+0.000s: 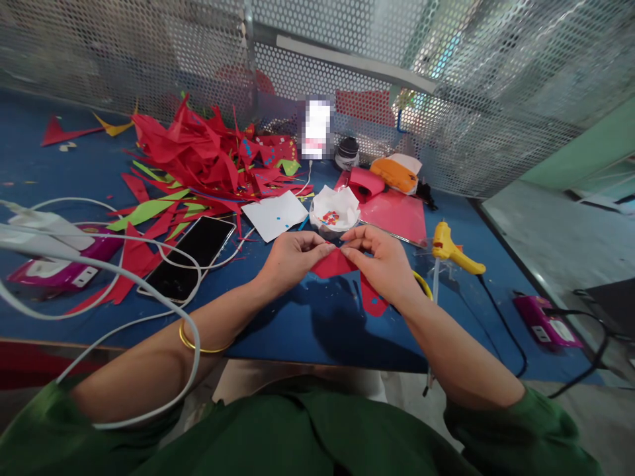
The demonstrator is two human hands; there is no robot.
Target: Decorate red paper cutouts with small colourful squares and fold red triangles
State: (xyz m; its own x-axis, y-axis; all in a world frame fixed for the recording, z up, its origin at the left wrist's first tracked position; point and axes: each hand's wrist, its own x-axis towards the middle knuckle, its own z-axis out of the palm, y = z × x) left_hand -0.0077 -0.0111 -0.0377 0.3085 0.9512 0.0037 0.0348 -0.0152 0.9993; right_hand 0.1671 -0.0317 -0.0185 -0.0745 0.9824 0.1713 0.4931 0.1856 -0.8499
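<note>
Between my two hands, above the blue table, is a red folded piece [336,263]. My left hand [298,256] pinches its upper left edge with thumb and fingers. My right hand [378,256] holds the same piece near its top middle, thumb close to the left thumb. A red strip with blue dots [373,301] hangs below my right hand. Just behind the hands stands a white paper-lined bowl [342,201] with small red and orange bits. A white sheet [274,217] with a few tiny blue bits lies left of the bowl.
Red and green scraps [198,149] are heaped at the back left. A black-screened phone [193,258] and white cables lie left. On the right are a yellow glue gun [454,250] and a purple power strip [546,322]. A lit screen [316,129] leans against the perforated panel.
</note>
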